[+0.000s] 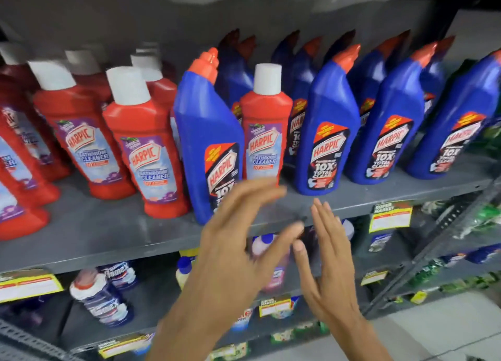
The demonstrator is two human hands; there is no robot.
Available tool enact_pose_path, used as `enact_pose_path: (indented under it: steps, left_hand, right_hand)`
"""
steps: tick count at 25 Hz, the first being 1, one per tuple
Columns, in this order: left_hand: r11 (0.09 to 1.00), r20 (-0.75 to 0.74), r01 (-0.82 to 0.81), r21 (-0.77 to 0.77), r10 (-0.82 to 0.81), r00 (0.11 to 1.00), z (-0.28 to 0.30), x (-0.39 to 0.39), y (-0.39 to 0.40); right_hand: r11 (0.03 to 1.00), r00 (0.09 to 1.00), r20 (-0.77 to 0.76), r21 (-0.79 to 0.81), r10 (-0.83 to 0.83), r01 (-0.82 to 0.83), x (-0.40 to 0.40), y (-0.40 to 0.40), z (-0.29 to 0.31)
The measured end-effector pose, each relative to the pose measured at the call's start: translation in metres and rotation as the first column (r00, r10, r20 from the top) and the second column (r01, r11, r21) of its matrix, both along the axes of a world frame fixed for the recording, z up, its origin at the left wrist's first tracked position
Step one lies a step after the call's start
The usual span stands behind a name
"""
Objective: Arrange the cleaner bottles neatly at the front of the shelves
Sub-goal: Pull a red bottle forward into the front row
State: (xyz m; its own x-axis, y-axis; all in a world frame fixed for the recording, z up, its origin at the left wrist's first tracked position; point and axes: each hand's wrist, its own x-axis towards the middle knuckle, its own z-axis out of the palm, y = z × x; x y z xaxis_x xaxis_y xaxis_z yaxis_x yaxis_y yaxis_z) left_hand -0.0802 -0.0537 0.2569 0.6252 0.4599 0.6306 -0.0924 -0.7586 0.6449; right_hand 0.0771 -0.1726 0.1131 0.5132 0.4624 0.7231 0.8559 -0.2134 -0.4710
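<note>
On the shelf (pixel 108 233), bathroom cleaner bottles (pixel 143 154) stand left of the toilet cleaner bottles (pixel 325 133).

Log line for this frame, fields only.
left hand: open, empty | right hand: open, empty | red bottle: among blue bottles | shelf: fronting unfinished

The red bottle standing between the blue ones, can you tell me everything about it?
The red bottle looks like glossy plastic, with a tall white cap and a purple and pale label reading Harpic Bathroom Cleaner. It stands upright on the grey shelf, set among blue bottles on both sides. Its base is hidden behind the left hand, which seems open and not gripping it.
</note>
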Motion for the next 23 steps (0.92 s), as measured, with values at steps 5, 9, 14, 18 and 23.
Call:
enact_pose_path:
  steps: [5,9,14,18,23]
  left_hand:
    - [0.918,-0.060,-0.303,0.255,0.328,0.943,0.091,0.084,-0.001]
    - [0.822,-0.409,-0.468,0.325,0.569,0.714,0.118,0.128,0.019]
    - [0.738,-0.473,-0.506,0.447,0.675,0.566,0.114,0.141,0.028]
    - [0.830,-0.479,-0.464,0.308,0.557,0.678,0.111,0.130,0.033]
    - [0.931,-0.503,-0.337,0.140,0.360,0.786,0.098,0.119,0.033]
  right_hand:
    - [0.992,0.993,0.063,-0.090,0.096,-0.090,0.043,0.012,0.001]
    - [0.993,0.995,0.098,-0.119,-0.011,0.023,0.049,0.022,-0.007]
    - [0.985,0.989,0.136,-0.154,-0.061,0.082,0.051,0.027,-0.007]
    - [0.982,0.987,0.151,-0.170,-0.058,0.084,0.052,0.026,-0.007]
    - [0.984,0.995,0.091,-0.167,-0.042,0.057,0.050,0.026,-0.005]
